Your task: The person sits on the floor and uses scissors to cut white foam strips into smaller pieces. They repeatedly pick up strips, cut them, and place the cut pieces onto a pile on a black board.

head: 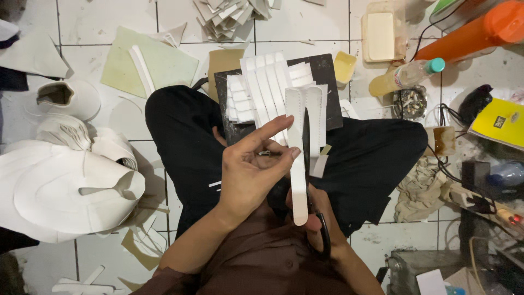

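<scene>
My left hand [248, 169] pinches a long white strip piece [298, 158] with rows of small punched holes and a split upper end. My right hand [316, 216], mostly hidden beneath the strip, grips black scissors [307, 142] whose blade runs up the slit in the strip's middle. Both hands hover over my crossed legs in black trousers. Just beyond them a dark board [327, 71] rests on my knees, carrying several white cut strips [262, 87].
White shoe-upper pieces [71, 191] are stacked at the left. A pale green sheet [164, 63] lies on the tiled floor. An orange bottle [469, 33], a yellow-liquid bottle [404, 76], a small glue cup [344, 66], cables and a yellow booklet [499, 123] crowd the right.
</scene>
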